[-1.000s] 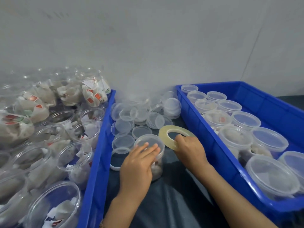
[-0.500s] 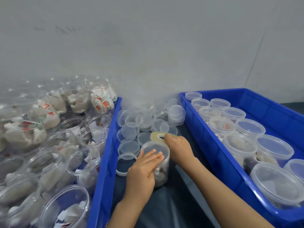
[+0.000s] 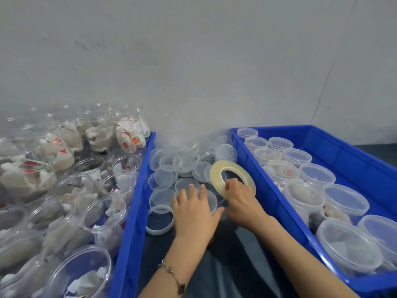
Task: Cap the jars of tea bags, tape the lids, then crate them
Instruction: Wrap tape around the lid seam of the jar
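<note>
Left grip (image 3: pixel 193 211): fingers spread flat over the lid of the jar in hand (image 3: pixel 211 201), pressing it down onto the dark desk (image 3: pixel 225 265) between the two crates. Right grip (image 3: pixel 241 201): fingers curled round the lower rim of the tape roll (image 3: pixel 233 178), which stands tilted on edge just beyond the jar; a thin strand seems to run from the roll toward the lid's side, though it is too faint to confirm. The jar is thus capped, and the taping step appears to be under way or about to begin; whether any tape already adheres to the lid cannot be told. To the right, the right crate (image 3: pixel 354 160) holds rows of lidded jars (image 3: pixel 318 175) with pale tea bags inside, filling its near side and leaving the far right portion open; these judge as finished units, so a fair share of the work is done. Behind the jar, a heap of loose lids (image 3: pixel 182 164) lies on the desk, with one lid (image 3: pixel 160 220) upturned at the left grip's side. To the left, the left crate (image 3: pixel 137 201) is packed with open jars (image 3: pixel 107 216) of tea bags, none capped, some stacked at the back. Judged from this stock, much remains: each open jar awaits a lid, tape, and transfer. A bracelet (image 3: pixel 174 276) circles the left wrist.
</note>
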Action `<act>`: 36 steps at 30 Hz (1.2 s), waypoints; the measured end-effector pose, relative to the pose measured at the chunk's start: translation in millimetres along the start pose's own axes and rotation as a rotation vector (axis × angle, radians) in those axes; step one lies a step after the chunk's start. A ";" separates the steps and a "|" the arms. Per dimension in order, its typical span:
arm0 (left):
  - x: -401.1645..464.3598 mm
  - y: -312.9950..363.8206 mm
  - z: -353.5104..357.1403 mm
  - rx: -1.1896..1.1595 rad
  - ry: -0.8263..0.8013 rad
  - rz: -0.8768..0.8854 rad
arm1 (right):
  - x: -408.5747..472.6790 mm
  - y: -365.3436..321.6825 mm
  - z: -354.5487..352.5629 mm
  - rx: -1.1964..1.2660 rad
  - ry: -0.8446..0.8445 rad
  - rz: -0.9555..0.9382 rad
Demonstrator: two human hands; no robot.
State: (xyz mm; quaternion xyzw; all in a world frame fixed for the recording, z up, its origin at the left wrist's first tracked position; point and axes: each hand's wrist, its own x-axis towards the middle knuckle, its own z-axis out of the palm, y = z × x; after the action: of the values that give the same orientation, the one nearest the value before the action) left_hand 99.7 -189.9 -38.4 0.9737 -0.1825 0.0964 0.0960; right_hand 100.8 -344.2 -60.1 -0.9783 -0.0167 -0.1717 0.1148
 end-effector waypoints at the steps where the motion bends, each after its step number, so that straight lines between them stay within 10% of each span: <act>1: -1.2 -1.4 1.5 0.001 0.009 0.009 | -0.3 2.0 -2.1 -0.007 0.006 0.015; 23: -36.5 -35.2 -10.7 -0.161 -0.085 0.220 | 6.4 -20.2 17.0 -0.232 0.450 -0.152; 36: -44.2 -33.9 -15.9 -0.086 0.011 0.184 | 7.0 -54.7 29.7 -0.019 0.338 -0.032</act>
State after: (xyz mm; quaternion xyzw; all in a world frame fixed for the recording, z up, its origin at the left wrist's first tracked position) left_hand 69.6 -140.5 -38.1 0.9473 -0.2745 0.1024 0.1295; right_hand 113.3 -284.1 -72.9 -0.9361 -0.0109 -0.3358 0.1040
